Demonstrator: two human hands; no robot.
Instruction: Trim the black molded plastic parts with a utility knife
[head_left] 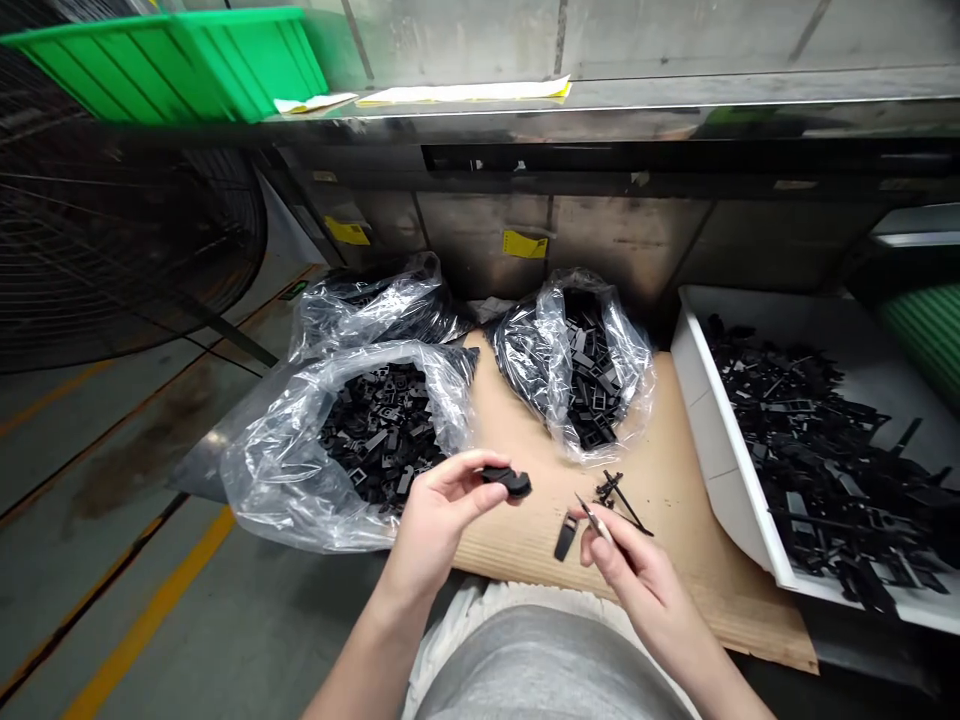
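Note:
My left hand (442, 510) pinches a small black plastic part (508, 482) between thumb and fingers, above the cardboard. In my right hand (637, 560) is a thin, pointed metal tool (592, 518), its tip angled up and to the left; whether it is a knife or tweezers I cannot make out. Beside the right fingertips is a flat black plastic piece (566, 537) with an opening at its upper end; I cannot tell whether the fingers touch it. Thin black plastic sprues (621, 500) lie on the cardboard (517, 400) just beyond that hand.
Two open clear bags of black parts, a left bag (277, 470) and a middle bag (555, 380), sit ahead, with another bag (360, 305) behind. A white bin (720, 470) of black pieces stands right. A green crate (180, 65) is on the shelf, above a large fan (112, 240).

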